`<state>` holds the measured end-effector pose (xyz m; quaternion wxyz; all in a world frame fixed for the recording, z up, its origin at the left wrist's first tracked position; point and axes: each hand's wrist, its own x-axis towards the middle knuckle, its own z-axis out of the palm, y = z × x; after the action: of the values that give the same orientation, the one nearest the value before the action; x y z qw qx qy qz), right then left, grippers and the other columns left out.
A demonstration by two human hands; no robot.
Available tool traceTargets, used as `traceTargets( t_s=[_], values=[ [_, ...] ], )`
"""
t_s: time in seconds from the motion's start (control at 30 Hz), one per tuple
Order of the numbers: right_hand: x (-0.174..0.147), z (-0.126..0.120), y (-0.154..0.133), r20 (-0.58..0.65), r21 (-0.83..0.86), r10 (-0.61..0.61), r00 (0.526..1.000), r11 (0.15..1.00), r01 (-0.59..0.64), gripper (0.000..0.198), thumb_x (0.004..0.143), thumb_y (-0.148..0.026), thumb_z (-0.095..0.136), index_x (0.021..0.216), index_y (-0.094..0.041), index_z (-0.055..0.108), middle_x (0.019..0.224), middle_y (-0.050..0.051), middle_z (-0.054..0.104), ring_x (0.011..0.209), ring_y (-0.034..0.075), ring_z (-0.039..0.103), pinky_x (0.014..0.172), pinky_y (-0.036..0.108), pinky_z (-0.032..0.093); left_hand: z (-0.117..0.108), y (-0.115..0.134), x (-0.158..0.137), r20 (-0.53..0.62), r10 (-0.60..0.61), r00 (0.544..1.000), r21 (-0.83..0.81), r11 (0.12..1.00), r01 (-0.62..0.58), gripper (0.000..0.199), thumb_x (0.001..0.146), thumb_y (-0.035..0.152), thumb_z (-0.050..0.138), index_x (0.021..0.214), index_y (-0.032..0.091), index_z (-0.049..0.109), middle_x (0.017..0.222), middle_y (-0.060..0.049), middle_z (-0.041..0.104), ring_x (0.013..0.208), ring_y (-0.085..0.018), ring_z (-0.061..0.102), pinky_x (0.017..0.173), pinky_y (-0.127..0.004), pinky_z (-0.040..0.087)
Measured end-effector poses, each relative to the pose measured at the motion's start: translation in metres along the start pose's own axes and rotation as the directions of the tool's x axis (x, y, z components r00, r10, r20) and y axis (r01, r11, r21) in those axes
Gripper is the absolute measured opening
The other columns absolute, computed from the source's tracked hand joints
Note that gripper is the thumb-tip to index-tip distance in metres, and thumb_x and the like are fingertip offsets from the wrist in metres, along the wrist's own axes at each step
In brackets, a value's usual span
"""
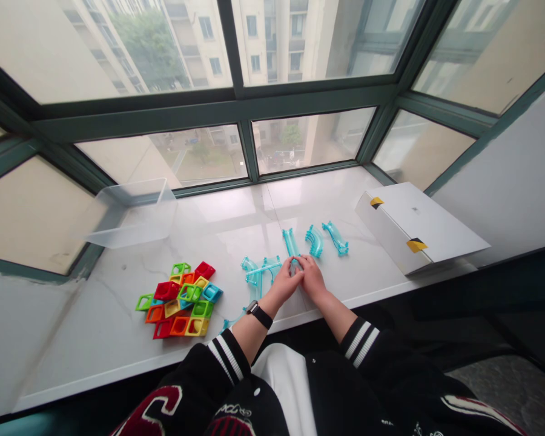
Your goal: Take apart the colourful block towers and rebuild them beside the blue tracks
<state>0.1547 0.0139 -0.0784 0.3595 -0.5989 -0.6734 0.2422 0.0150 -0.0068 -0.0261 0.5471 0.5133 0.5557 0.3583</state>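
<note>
On the white sill, my left hand and my right hand meet, fingers bent and fingertips close together. Both are closed at the near end of a straight translucent blue track piece, which my fingers partly hide. A curved blue track piece lies just beyond my right hand, and a slightly bent one is further right. Left of my left hand lie several more blue track pieces, some overlapping. Another blue piece shows partly behind my left wrist.
A pile of colourful hollow blocks sits to the left. Behind it stands a clear plastic bin. At the right is a white box with black-and-yellow tabs. Window frames bound the back, and the sill's front edge runs close to my body.
</note>
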Motion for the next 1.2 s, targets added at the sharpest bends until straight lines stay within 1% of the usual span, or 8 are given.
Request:
traceTargets(
  t_s=[0.37, 0.73, 0.8, 0.93, 1.0, 1.07, 1.17, 1.2],
  values=[
    [-0.001, 0.006, 0.007, -0.017, -0.021, -0.017, 1.000, 1.000, 0.017, 0.045, 0.090, -0.022, 0.057, 0.131, -0.025, 0.074, 0.138, 0.012, 0.064, 0.126, 0.030, 0.066, 0.107, 0.046, 0.058, 0.000, -0.005, 0.002, 0.008, 0.019, 1.000, 0.013, 1.000, -0.019, 0.077, 0.086, 0.033, 0.073, 0.157, 0.017, 0.049, 0.160, -0.019, 0.055, 0.151, -0.034, 0.049, 0.125, -0.047, 0.040],
    [-0.008, 0.008, 0.015, -0.030, 0.013, -0.042, 0.999, 0.999, 0.043, 0.050, 0.088, -0.018, 0.061, 0.137, -0.028, 0.069, 0.147, 0.014, 0.057, 0.133, 0.033, 0.061, 0.110, 0.055, 0.057, -0.010, -0.004, -0.009, 0.103, -0.057, 0.993, -0.118, 0.991, 0.069, 0.088, 0.084, 0.043, 0.082, 0.161, 0.021, 0.044, 0.170, -0.019, 0.041, 0.157, -0.039, 0.041, 0.126, -0.054, 0.038],
    [-0.017, 0.007, 0.017, -0.026, 0.029, -0.064, 0.998, 0.997, 0.065, 0.049, 0.088, -0.017, 0.060, 0.136, -0.026, 0.069, 0.150, 0.015, 0.055, 0.135, 0.033, 0.059, 0.114, 0.057, 0.055, -0.021, 0.000, -0.020, 0.151, -0.040, 0.988, -0.180, 0.981, 0.067, 0.084, 0.084, 0.044, 0.085, 0.157, 0.022, 0.050, 0.170, -0.020, 0.040, 0.153, -0.039, 0.046, 0.126, -0.056, 0.039],
    [-0.036, 0.002, 0.020, 0.009, 0.045, -0.140, 0.990, 0.989, 0.140, 0.038, 0.089, -0.013, 0.054, 0.121, -0.023, 0.072, 0.147, 0.014, 0.055, 0.138, 0.029, 0.059, 0.120, 0.050, 0.050, -0.067, 0.004, -0.049, 0.219, -0.037, 0.975, -0.363, 0.924, 0.116, 0.065, 0.088, 0.049, 0.082, 0.143, 0.022, 0.062, 0.154, -0.020, 0.059, 0.135, -0.035, 0.065, 0.120, -0.057, 0.046],
    [-0.041, 0.000, 0.020, 0.017, 0.045, -0.155, 0.988, 0.987, 0.155, 0.035, 0.089, -0.012, 0.053, 0.115, -0.023, 0.072, 0.145, 0.014, 0.057, 0.137, 0.027, 0.059, 0.120, 0.048, 0.050, -0.098, 0.002, -0.066, 0.136, -0.078, 0.988, -0.425, 0.896, 0.129, 0.062, 0.090, 0.053, 0.079, 0.141, 0.022, 0.063, 0.148, -0.019, 0.064, 0.124, -0.033, 0.071, 0.114, -0.056, 0.051],
    [-0.043, -0.002, 0.019, 0.017, 0.033, -0.162, 0.987, 0.986, 0.161, 0.035, 0.089, -0.011, 0.053, 0.115, -0.023, 0.072, 0.143, 0.014, 0.058, 0.136, 0.027, 0.060, 0.118, 0.047, 0.051, -0.129, -0.003, -0.084, -0.020, -0.093, 0.995, -0.409, 0.909, 0.077, 0.065, 0.086, 0.056, 0.081, 0.138, 0.021, 0.064, 0.142, -0.019, 0.068, 0.118, -0.033, 0.074, 0.109, -0.054, 0.056],
    [-0.041, -0.001, 0.016, 0.022, -0.002, -0.181, 0.983, 0.984, 0.181, 0.036, 0.089, -0.011, 0.054, 0.118, -0.023, 0.072, 0.140, 0.014, 0.061, 0.134, 0.029, 0.060, 0.117, 0.050, 0.052, -0.165, -0.013, -0.113, -0.245, -0.032, 0.969, -0.224, 0.974, -0.025, 0.066, 0.084, 0.059, 0.080, 0.136, 0.021, 0.064, 0.139, -0.017, 0.069, 0.122, -0.032, 0.072, 0.109, -0.052, 0.056],
    [-0.041, -0.001, 0.015, 0.025, -0.015, -0.188, 0.982, 0.982, 0.188, 0.036, 0.089, -0.012, 0.055, 0.119, -0.022, 0.072, 0.139, 0.015, 0.061, 0.133, 0.029, 0.060, 0.117, 0.051, 0.051, -0.172, -0.018, -0.122, -0.282, -0.013, 0.959, -0.153, 0.988, -0.032, 0.066, 0.083, 0.059, 0.081, 0.135, 0.022, 0.065, 0.137, -0.016, 0.070, 0.122, -0.032, 0.071, 0.110, -0.052, 0.056]
  ],
)
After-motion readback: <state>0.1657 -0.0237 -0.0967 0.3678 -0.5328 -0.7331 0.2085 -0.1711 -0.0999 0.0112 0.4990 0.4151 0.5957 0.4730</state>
